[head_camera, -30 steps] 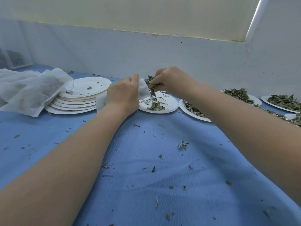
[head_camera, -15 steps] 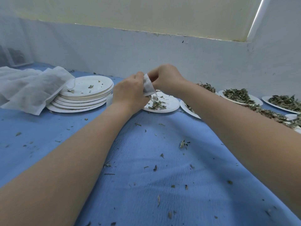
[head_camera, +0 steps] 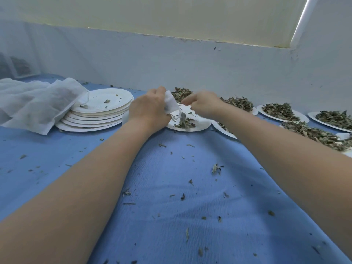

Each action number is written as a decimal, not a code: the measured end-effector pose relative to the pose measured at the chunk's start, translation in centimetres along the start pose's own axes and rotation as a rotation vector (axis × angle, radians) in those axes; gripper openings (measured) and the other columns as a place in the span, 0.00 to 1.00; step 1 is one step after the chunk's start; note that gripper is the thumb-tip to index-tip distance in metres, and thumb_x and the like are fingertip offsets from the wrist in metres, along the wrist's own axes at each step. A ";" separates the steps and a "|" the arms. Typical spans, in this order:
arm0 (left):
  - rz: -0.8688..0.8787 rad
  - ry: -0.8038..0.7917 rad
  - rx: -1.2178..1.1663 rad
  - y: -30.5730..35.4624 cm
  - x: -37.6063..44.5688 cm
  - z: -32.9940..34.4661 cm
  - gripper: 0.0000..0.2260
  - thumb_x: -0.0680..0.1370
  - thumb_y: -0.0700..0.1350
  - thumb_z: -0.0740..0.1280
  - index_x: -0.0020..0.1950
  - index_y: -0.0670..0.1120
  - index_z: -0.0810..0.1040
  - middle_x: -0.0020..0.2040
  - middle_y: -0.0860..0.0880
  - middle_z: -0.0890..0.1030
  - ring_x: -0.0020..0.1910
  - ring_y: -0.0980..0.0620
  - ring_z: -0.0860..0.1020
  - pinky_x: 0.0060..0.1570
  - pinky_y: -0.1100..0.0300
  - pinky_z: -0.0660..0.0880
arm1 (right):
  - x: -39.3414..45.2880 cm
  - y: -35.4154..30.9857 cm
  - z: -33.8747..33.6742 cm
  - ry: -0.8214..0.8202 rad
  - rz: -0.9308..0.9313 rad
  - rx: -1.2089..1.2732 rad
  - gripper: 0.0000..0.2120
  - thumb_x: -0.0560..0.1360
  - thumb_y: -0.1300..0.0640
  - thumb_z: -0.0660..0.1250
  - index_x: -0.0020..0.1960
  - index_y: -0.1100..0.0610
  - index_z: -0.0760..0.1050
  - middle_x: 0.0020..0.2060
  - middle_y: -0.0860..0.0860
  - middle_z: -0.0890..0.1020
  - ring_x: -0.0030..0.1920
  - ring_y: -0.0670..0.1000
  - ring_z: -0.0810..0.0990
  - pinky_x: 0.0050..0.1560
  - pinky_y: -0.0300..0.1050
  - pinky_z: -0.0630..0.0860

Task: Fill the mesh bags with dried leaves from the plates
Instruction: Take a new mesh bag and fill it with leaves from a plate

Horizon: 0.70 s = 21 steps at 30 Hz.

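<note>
The left hand [head_camera: 150, 109] gripped a small white mesh bag [head_camera: 170, 104], fingers curled round it, holding it above the near edge of a plate [head_camera: 200, 125]. A thin drawstring [head_camera: 176, 116] dangled from the bag toward the plate. The right hand [head_camera: 203, 104] hovered just beside the bag over the same plate, fingers curled downward; whether they pinched any leaves could not be told. A few dried leaves [head_camera: 183, 122] lay on that plate, under the bag.

Behind the hands sat a heap of leaves [head_camera: 181, 93], and to the right a row of plates [head_camera: 282, 112] carried more leaf piles along the wall [head_camera: 190, 60]. To the left of the left hand stood a stack of plates [head_camera: 95, 113], the top one bearing only a few crumbs. A pile of white mesh bags [head_camera: 34, 103] lay draped against the stack's left side, touching it. Everything rested on a blue cloth [head_camera: 190, 206] strewn with leaf scraps. In the far left corner stood a clear container [head_camera: 19, 66], its contents too blurred to tell.
</note>
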<state>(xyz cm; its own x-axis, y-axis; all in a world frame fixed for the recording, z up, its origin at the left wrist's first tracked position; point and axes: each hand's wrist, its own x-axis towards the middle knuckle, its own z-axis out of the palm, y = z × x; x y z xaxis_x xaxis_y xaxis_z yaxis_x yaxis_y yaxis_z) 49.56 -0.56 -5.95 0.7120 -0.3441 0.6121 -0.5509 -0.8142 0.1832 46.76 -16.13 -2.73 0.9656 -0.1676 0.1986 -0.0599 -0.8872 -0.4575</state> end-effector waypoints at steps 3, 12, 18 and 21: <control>-0.011 -0.007 0.007 -0.2 0.0 0.0 0.20 0.71 0.46 0.68 0.59 0.43 0.68 0.51 0.44 0.76 0.46 0.41 0.74 0.38 0.56 0.63 | 0.0 0.4 1.5 -0.189 -0.042 -0.225 0.27 0.76 0.68 0.50 0.70 0.50 0.69 0.70 0.51 0.69 0.61 0.51 0.70 0.47 0.27 0.65; -0.060 0.014 -0.014 -0.5 0.1 -0.1 0.20 0.71 0.45 0.68 0.60 0.43 0.67 0.52 0.43 0.76 0.48 0.40 0.75 0.38 0.55 0.64 | -0.7 0.7 -0.5 -0.169 -0.092 -0.066 0.18 0.76 0.61 0.56 0.59 0.47 0.78 0.56 0.45 0.79 0.54 0.45 0.75 0.54 0.36 0.69; -0.077 0.018 -0.010 -0.5 0.1 0.0 0.20 0.71 0.44 0.67 0.60 0.43 0.67 0.52 0.43 0.76 0.47 0.40 0.75 0.39 0.54 0.63 | -0.6 0.8 0.2 -0.402 -0.050 -0.358 0.39 0.66 0.25 0.58 0.72 0.42 0.61 0.70 0.49 0.64 0.66 0.52 0.68 0.67 0.52 0.65; -0.067 0.020 -0.011 -0.5 0.1 0.0 0.20 0.71 0.44 0.67 0.60 0.43 0.67 0.52 0.43 0.76 0.48 0.40 0.75 0.39 0.55 0.63 | -0.3 0.9 1.2 -0.391 -0.069 -0.365 0.38 0.68 0.26 0.56 0.73 0.42 0.58 0.71 0.51 0.58 0.71 0.56 0.61 0.70 0.54 0.59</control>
<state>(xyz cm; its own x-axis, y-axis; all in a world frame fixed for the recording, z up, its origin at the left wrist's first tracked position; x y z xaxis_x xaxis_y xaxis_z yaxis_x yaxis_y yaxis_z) 49.91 -0.16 -6.04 0.7386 -0.2799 0.6133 -0.5072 -0.8300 0.2321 46.74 -16.34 -4.27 0.9884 0.0069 -0.1515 -0.0099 -0.9939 -0.1096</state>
